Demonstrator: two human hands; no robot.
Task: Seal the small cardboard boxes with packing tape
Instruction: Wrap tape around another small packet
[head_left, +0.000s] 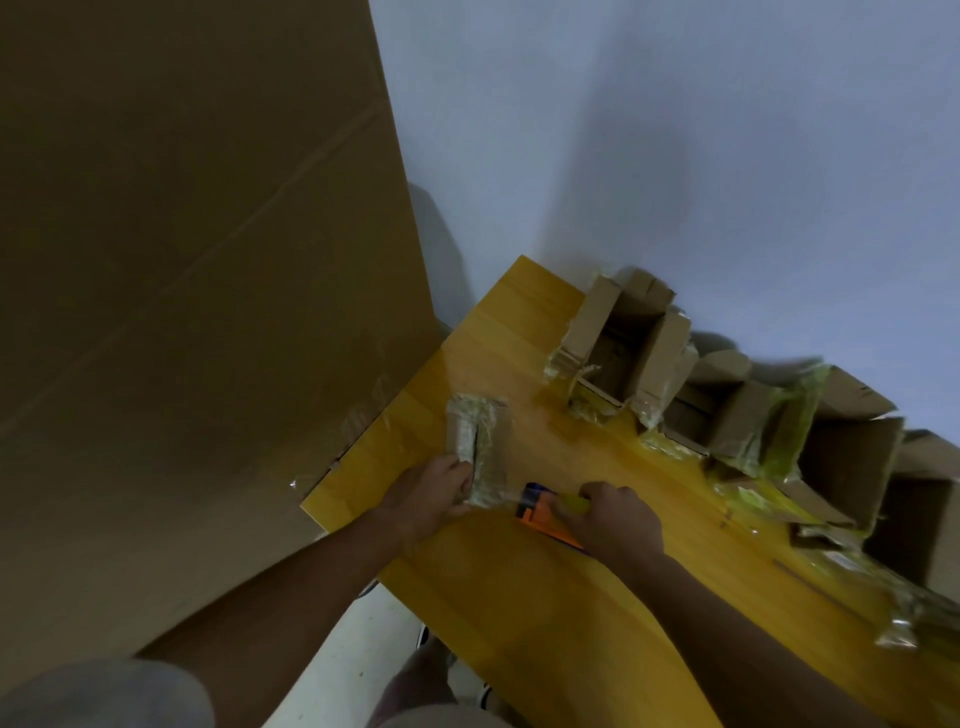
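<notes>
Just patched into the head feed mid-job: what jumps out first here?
The big brown cardboard sheet fills the whole left side, standing beside the yellow wooden table. Near the table's left edge, the left hand steadies a small tape-wrapped box, while the right hand grips an orange tape dispenser right beside it. A row of open cardboard boxes lines the far edge by the wall.

Hands (436, 488) on small box (480, 447), probably taped.
</notes>
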